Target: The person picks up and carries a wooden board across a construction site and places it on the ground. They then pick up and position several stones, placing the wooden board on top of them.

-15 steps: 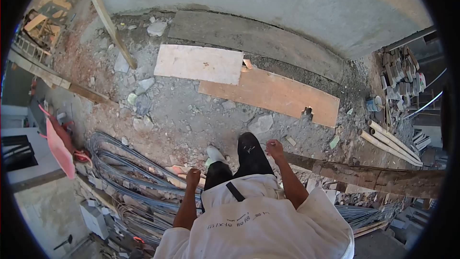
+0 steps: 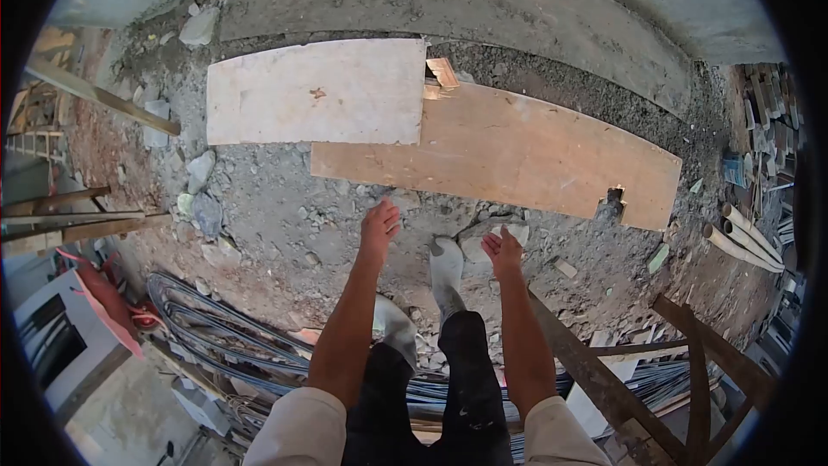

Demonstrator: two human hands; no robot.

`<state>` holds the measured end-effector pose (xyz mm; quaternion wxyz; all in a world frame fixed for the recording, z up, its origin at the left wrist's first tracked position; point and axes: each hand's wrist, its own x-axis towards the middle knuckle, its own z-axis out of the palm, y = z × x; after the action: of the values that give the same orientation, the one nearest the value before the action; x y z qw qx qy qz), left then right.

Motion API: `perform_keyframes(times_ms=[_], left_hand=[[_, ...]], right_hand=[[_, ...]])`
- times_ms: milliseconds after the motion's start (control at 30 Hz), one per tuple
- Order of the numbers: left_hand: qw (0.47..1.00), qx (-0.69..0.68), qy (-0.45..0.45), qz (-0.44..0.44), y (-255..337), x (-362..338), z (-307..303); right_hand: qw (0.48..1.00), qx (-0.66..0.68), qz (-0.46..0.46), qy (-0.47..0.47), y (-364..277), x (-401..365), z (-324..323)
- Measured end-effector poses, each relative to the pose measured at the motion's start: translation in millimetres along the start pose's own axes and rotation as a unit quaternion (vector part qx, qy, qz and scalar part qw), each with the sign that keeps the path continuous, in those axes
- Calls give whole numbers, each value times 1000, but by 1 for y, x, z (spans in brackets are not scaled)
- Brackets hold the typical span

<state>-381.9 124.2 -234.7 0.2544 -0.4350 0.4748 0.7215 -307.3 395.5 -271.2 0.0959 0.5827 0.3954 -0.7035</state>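
Panels fill the upper middle of my feed: a pale panel (image 2: 293, 108) left of centre and a brown panel (image 2: 526, 151) stretching toward the right. The pale panel's right end overlaps the brown one's left part, so I take them to be loosely laid rather than fitted together. Just below the brown panel's lower edge, I see the left hand (image 2: 380, 223) with fingers loosely bent and nothing between them. The right hand (image 2: 504, 252), right of centre, is empty too, its thumb and fingers apart; it shows in front of a flat stone (image 2: 474, 242), and I cannot tell its height above it. Both arms stretch up the frame, probably because the body leans forward. One boot (image 2: 446, 274) is ahead of the other boot (image 2: 395, 328), likely for balance. Coiled bars (image 2: 211, 315) lie at lower left, apart from both panels.
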Motion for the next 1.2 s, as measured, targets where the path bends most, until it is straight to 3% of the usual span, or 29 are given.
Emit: perform_keyframes(times_ms=[233,367,533,600,667,767,900,1033,1100,1200], left_hand=[[981,-174,75,44,8,155,52],[963,-209,172,10,27,162,68],[947,-278,162,-8,38,188,55],[957,-280,47,53,47,184,50],[960,-264,85,41,65,178,57],[956,-253,146,18,79,165,64],[950,-234,203,-20,107,167,64],[976,-170,133,14,135,156,65],[974,-191,59,111,150,137,62],[971,-177,87,133,171,91,56]], right_hand=[[995,76,17,62,6,123,8],[992,115,17,47,3,137,17],[968,247,32,-40,11,159,11],[983,170,-55,-51,19,148,10],[977,206,-47,-37,18,134,12],[971,183,-151,-13,23,97,23],[971,164,-173,20,11,54,35],[969,173,-175,30,7,43,37],[965,198,-171,4,4,29,40],[949,216,-226,-21,-6,5,47]])
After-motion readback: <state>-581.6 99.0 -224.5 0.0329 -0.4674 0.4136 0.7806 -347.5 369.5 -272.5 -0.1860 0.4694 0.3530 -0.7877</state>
